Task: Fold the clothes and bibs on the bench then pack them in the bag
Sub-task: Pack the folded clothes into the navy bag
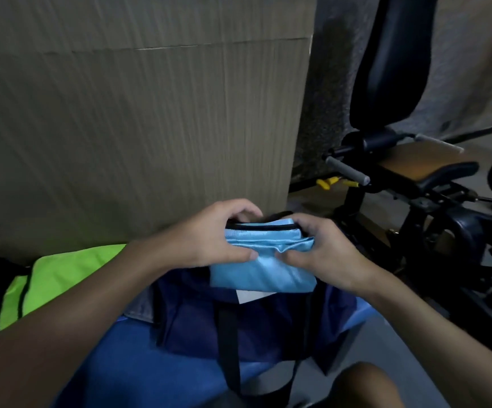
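Both hands are up in front of the person, gripping a folded light-blue bib (263,273) with a black trim along its top edge. The left hand (209,237) curls over the bib's upper left corner, fingers hooked behind the trim and the thumb pressed flat on the front of the fabric. The right hand (324,254) clasps the right edge in the same way, its thumb tip nearly meeting the left one at the middle fold. The bib hangs just above the dark navy bag (197,322), which sits on the blue bench (121,363) with a black strap (228,348) running down its front; a small white tag (252,296) shows just under the bib's lower edge. To the left, a bright green bib (62,278) lies on the bench, touching the bag's side or very near it; I cannot tell which. A tall sheet of cardboard (135,128) stands behind everything, and a black exercise machine (391,69) with a padded backrest fills the right side. A bare knee (365,384) shows at the bottom edge.
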Available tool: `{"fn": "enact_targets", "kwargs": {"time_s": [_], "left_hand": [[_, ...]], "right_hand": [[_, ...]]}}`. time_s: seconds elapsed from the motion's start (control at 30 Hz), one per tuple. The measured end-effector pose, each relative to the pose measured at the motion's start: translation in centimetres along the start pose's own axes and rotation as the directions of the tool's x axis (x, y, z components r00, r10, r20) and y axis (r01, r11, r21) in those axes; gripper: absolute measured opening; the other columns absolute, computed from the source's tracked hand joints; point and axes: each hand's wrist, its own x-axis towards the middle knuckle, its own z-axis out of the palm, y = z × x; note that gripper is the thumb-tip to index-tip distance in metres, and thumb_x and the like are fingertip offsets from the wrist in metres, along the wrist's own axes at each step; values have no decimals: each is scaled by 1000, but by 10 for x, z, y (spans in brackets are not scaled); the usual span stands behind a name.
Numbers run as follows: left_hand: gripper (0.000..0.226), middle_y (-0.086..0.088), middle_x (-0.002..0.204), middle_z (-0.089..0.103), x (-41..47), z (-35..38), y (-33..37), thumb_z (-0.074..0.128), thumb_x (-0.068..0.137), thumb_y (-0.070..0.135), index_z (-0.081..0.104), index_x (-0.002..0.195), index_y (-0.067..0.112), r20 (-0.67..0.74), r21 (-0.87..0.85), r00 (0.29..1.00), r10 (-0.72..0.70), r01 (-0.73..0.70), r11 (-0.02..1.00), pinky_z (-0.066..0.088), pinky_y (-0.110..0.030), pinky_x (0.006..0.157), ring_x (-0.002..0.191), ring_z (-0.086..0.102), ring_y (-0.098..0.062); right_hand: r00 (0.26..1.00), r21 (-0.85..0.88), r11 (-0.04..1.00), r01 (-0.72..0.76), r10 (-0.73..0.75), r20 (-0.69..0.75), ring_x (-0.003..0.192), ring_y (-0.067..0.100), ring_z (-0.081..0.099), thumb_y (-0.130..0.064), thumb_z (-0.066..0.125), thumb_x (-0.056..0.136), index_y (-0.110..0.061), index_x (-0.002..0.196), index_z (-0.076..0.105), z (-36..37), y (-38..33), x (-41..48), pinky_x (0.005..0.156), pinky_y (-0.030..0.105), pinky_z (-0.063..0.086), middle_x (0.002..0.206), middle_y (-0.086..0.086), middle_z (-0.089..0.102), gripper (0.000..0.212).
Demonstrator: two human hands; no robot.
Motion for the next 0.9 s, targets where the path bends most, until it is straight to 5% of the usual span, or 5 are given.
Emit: {"fn": "enact_targets", "kwargs": {"time_s": [0.23,0.4,0.53,0.7,0.9], "left_hand": [[48,0,106,74,9,21,-21,89,70,6,66,109,21,-158,-313,987,-26,-25,949,52,-30,92,100,69,-13],[45,1,106,73,22,25,-11,86,73,4,68,113,17,9,-229,1000,26,-24,973,54,-26,92,102,69,-12],[47,0,109,73,35,33,-2,85,75,3,66,117,13,102,-214,993,60,-37,976,53,-28,95,104,69,-13],[52,1,99,71,45,41,-7,86,74,7,50,111,16,164,-161,985,47,-20,987,52,-26,86,89,66,-5],[61,-3,115,57,49,50,-22,85,62,44,43,104,28,98,-122,995,13,-1,993,54,-51,89,104,67,-26]], "right_hand": [[987,256,963,-90,120,-105,89,16,69,1,77,79,-13,104,68,-13,25,-10,83,35,55,98,4,75,29],[989,20,990,-142,141,40,123,-3,51,-38,88,56,-33,90,60,-25,38,-9,101,27,43,128,-10,57,44],[997,-117,991,-57,62,41,123,-8,46,-29,91,64,-36,129,46,-15,41,-8,101,10,36,130,-16,51,80],[998,-174,985,-6,-5,-62,120,-8,42,-25,89,68,-27,134,48,-8,53,-11,98,6,34,134,-11,36,77],[994,-22,999,24,-26,-109,113,-2,59,-13,81,79,-19,134,52,-6,61,-14,94,12,43,121,-15,64,63]]}}
